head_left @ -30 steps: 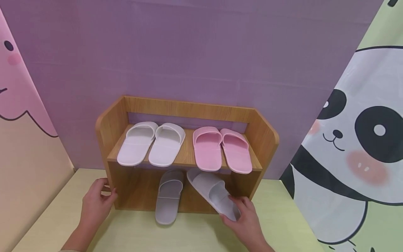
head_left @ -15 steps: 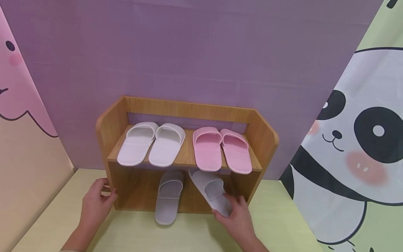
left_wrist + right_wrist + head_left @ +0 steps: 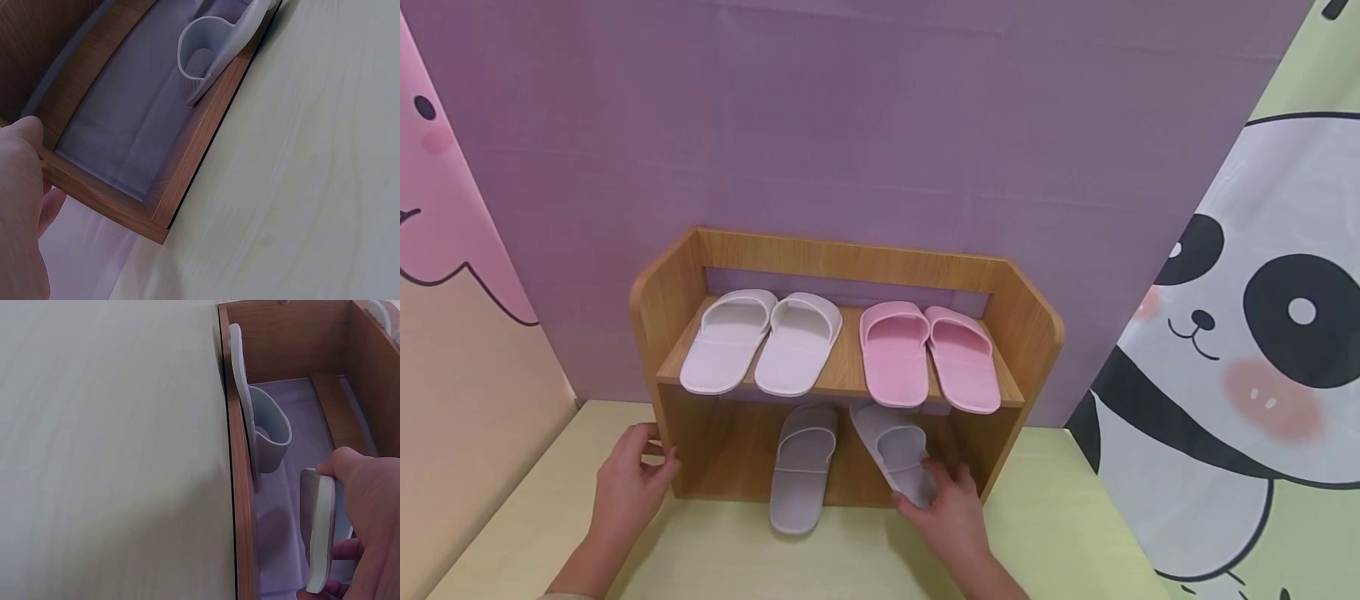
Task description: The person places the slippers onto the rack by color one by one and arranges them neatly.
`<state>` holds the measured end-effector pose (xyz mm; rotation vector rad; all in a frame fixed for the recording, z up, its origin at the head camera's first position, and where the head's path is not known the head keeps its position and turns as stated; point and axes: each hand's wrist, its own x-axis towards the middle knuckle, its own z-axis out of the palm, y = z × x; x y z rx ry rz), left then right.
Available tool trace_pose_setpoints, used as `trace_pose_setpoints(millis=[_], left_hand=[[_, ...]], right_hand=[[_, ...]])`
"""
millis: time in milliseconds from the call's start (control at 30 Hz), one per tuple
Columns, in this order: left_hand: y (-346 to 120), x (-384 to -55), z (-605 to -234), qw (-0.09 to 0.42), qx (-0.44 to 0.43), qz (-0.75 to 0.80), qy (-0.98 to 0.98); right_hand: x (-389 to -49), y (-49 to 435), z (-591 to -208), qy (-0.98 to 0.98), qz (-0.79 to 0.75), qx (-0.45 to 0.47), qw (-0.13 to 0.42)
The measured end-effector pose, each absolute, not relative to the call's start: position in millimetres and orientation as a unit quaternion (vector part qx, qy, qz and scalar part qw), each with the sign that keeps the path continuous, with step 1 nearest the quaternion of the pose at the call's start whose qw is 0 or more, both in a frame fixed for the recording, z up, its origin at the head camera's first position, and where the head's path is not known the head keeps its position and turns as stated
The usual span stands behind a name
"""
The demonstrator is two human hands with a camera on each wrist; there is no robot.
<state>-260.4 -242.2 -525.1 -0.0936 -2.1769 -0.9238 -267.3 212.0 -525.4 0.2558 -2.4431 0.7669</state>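
Observation:
In the head view, my right hand (image 3: 951, 521) pinches a grey slipper (image 3: 904, 454) by its heel end, toe pointing into the lower shelf of a wooden shoe rack (image 3: 850, 256). The right wrist view has this slipper's heel edge (image 3: 322, 531) raised above the shelf floor, between thumb and fingers. Left of it a second grey slipper (image 3: 799, 500) lies on the lower shelf, heel jutting past the front edge. My left hand (image 3: 628, 483) grips the front edge of the rack's left side panel, thumb inside and fingers outside, as the left wrist view (image 3: 22, 181) shows.
A pair of white slippers (image 3: 718, 358) stands on the upper shelf at left, a pair of pink slippers (image 3: 895, 371) at right. The rack stands on a pale wooden table (image 3: 737, 558) against a purple backdrop (image 3: 865, 125). A panda-print panel (image 3: 1225, 400) borders the right.
My right hand has moved left and slightly forward, carrying the grey slipper further into the lower shelf and turning it straighter. My left hand stays on the side panel.

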Motion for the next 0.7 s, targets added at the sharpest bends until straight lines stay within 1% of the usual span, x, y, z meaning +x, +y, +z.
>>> trace_pose_setpoints(millis=[433,567,700], left_hand=[[-241.1,-260.2,-523.6,0.383,-0.038,-0.365,-0.848],[-240.8,-259.8,-522.4,0.388,-0.042,-0.37,-0.843],[-240.7,-260.2,-523.0,0.38,-0.039,-0.365,-0.849]], right_hand=[[-275.7,197.5,-534.8,-0.923,0.281,0.063,0.256],[-278.2,192.0,-538.8,-0.925,0.272,0.06,0.258],[-279.6,187.2,-540.1,-0.927,0.265,0.056,0.261]])
